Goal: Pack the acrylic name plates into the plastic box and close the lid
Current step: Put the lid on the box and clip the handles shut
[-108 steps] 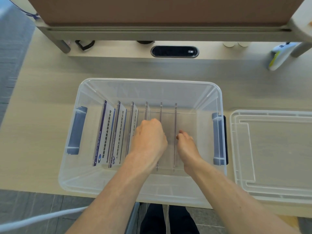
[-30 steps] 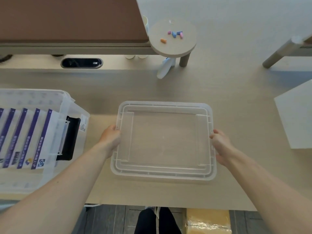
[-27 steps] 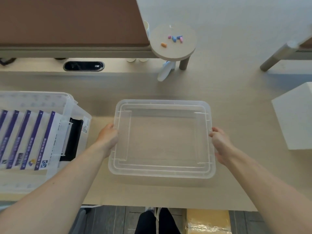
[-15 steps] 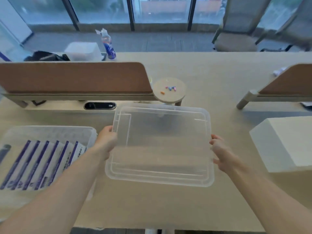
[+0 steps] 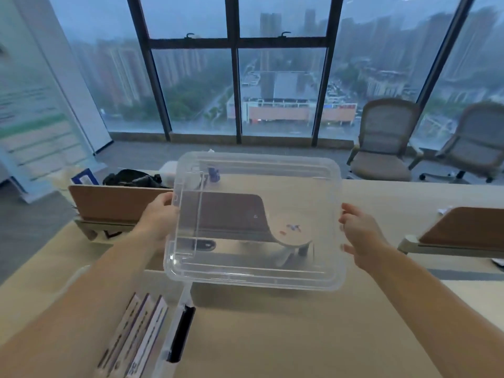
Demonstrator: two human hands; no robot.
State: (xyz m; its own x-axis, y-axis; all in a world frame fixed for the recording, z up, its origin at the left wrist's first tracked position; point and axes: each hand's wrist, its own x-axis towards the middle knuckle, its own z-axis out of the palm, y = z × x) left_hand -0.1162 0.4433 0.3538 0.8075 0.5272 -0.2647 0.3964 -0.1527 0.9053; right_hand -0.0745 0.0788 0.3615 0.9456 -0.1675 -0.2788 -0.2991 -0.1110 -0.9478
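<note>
Both hands hold the clear lid (image 5: 256, 222) up in the air above the tabletop (image 5: 300, 336), tilted so that its far edge is higher than its near edge. The left hand (image 5: 159, 216) has a closed grip on the left short edge of the lid, and the right hand (image 5: 360, 236) has a closed grip on the right short edge, with the fingers curled around the rim. The lid touches nothing except the two hands. The plastic box (image 5: 174, 334) stands low at the left, partly under the left forearm; only its right wall with a black latch (image 5: 181, 334) can be seen. The name plates (image 5: 136, 336) stand upright in it, side by side, with purple stripes. The near left corner of the lid hangs above the right rim of the box. To the right of the box the tabletop is bare and wide. Behind the lid are a brown divider (image 5: 117, 203) and a small round stand (image 5: 293, 230), seen through the plastic. Two chairs (image 5: 381, 143) stand far back at the window.
</note>
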